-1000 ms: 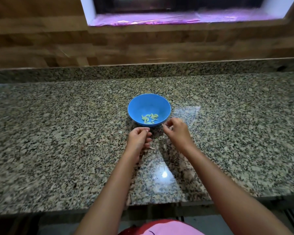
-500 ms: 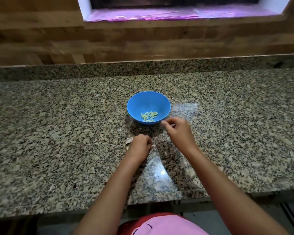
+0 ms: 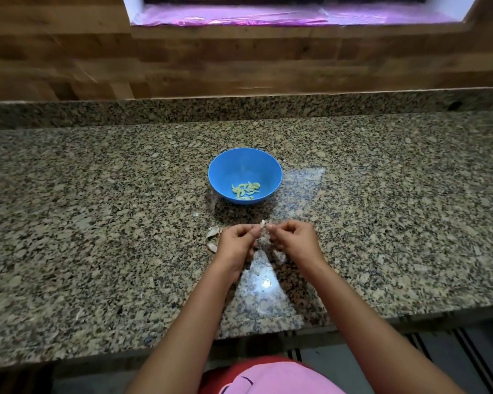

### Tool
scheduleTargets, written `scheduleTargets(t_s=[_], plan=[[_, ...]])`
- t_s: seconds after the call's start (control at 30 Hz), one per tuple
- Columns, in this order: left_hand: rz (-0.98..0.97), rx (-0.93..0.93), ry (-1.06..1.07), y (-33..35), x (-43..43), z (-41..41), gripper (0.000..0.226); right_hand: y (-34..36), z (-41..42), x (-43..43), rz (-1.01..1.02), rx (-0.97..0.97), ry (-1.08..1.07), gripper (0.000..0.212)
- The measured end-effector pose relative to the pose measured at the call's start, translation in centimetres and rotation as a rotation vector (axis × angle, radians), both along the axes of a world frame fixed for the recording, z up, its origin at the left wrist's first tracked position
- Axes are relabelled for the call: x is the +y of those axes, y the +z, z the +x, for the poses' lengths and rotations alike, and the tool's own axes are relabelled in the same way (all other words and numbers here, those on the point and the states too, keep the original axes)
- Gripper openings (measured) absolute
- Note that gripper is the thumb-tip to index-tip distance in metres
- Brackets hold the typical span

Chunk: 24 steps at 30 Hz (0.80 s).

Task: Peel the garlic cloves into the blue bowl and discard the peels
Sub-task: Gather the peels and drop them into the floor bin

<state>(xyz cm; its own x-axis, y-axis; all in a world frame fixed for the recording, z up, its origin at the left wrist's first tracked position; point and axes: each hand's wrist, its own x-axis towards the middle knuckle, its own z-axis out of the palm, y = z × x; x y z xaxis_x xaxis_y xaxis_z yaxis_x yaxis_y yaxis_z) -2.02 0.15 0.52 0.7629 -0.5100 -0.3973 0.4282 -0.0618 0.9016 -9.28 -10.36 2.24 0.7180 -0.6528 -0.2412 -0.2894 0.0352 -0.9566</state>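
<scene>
A blue bowl (image 3: 245, 163) stands on the granite counter (image 3: 97, 223) with several peeled pale-green garlic cloves (image 3: 246, 190) at its bottom. Just in front of the bowl my left hand (image 3: 236, 243) and my right hand (image 3: 292, 237) meet fingertip to fingertip. Between them they pinch a small whitish garlic clove (image 3: 263, 223), whose tip sticks up above the fingers. Two unpeeled cloves (image 3: 212, 232) lie on the counter just left of my left hand.
Small bits of peel (image 3: 278, 255) lie on the counter under my hands. A low granite upstand and a wood-look wall (image 3: 239, 66) close off the back. The counter's front edge (image 3: 239, 335) runs below my forearms.
My hands have drawn back a little from the bowl and come together. The clove now shows between the fingertips, and loose cloves have come into view left of my left hand.
</scene>
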Motion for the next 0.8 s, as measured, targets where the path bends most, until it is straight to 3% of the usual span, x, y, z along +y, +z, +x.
scheduleTargets(t_s=[0.23,0.4,0.53,0.57,0.63,0.7,0.8], plan=[[-0.017,0.027,0.036,-0.4,0.0,0.2,0.010,0.1,0.0,-0.1,-0.057,0.068,0.047,0.014],[-0.047,0.035,0.023,-0.7,-0.2,0.2,0.007,1.1,0.3,0.6,0.196,-0.042,0.039,0.003],[-0.076,0.007,-0.011,-0.3,-0.3,-0.3,0.015,1.3,0.4,0.9,0.208,-0.069,-0.011,0.005],[-0.019,-0.076,-0.033,-0.2,-0.1,-0.3,0.018,1.3,0.4,0.6,0.210,-0.076,-0.029,0.006],[0.250,-0.433,-0.102,-0.2,0.5,0.0,0.023,1.6,0.3,-0.5,0.117,-0.044,0.010,0.008],[0.444,-0.774,-0.193,-0.4,1.2,-0.4,0.029,2.0,0.2,-1.5,-0.121,0.094,0.188,0.009],[0.512,-0.933,-0.273,-1.7,1.8,-1.9,0.043,2.2,0.3,-2.4,-0.535,0.330,0.429,0.017]])
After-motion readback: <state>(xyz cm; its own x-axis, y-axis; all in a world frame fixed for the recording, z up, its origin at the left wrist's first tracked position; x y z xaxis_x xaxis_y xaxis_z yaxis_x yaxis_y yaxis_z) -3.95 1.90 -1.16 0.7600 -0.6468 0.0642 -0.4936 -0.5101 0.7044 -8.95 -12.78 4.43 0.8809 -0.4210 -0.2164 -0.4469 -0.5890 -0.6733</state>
